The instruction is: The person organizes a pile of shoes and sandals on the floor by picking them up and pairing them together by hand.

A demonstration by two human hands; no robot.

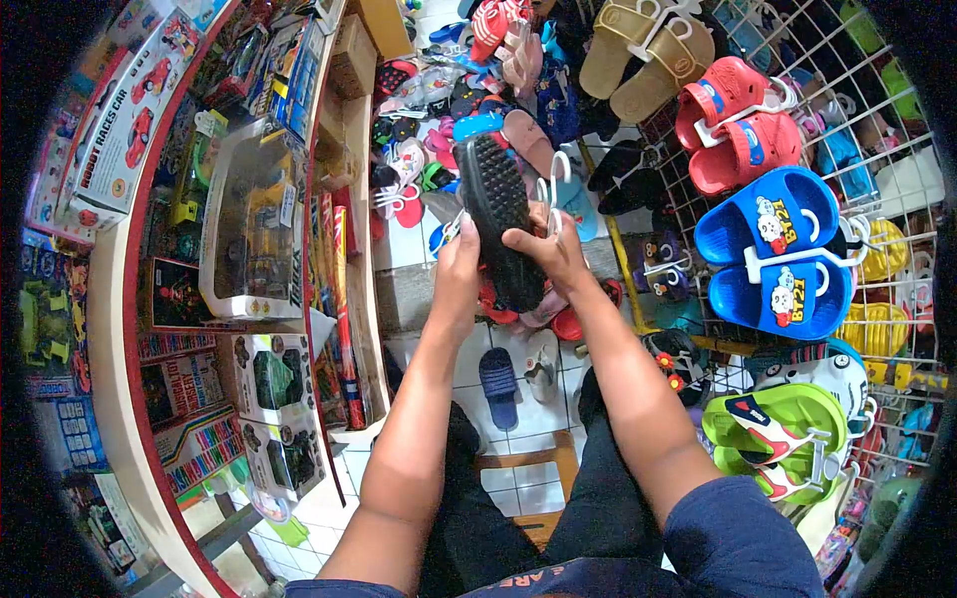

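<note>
Both arms are reaching forward from the body, the forearms slanting inward so that the hands are nearly meeting over the tiled floor [543, 496]. Between them, a black slipper [495, 194] is standing up away from the body, its studded sole facing the camera. The left hand [457, 269] is closing narrowly on the slipper's left side, the thumb pointing forward along the edge and the other fingers mostly hiding behind. The right hand [558, 254] is gripping from the other side, its thumb lying across toward the left and its fingers curling by the right edge. A white hanger [560, 174] is rising just beside these fingers; whether they are holding it too, I cannot tell. More black footwear [515, 284] is showing below the thumbs, partly hidden.

Past the hands, a pile of footwear [478, 127] is covering the floor. A navy slipper [498, 387] is lying nearer the body, between the forearms. Blue slippers [738, 234] are hanging to the right, and a shelf unit [118, 329] with boxed toys is standing to the left.
</note>
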